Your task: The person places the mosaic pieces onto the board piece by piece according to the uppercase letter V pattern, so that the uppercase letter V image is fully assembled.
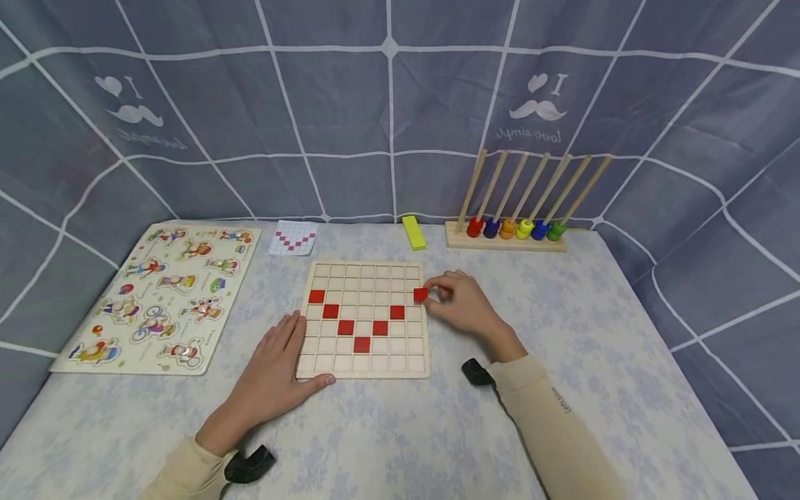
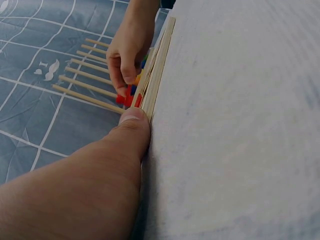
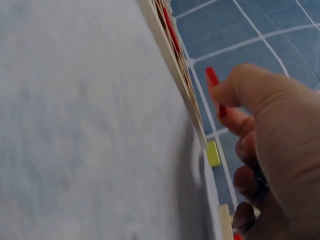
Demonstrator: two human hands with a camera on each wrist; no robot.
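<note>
A wooden grid board (image 1: 344,364) lies in front of me, with several red square tiles (image 1: 362,344) set in its cells in a V shape. My right hand (image 1: 465,305) pinches another red tile (image 3: 216,90) between thumb and forefinger, over the board's right edge. In the right wrist view this tile is tilted and apart from the board. Along the board's left side rest the straight fingers of my left hand (image 1: 271,378). Its thumb (image 2: 134,120) touches the near edge. A small card (image 1: 292,238) behind the board bears a printed V of squares.
At the left lies a picture puzzle board (image 1: 215,312) with cartoon figures. A yellow block (image 1: 413,232) is behind the grid board. To its right stands a wooden peg rack (image 1: 506,242) with coloured beads. Patterned curtains (image 1: 350,104) enclose the table's back and sides.
</note>
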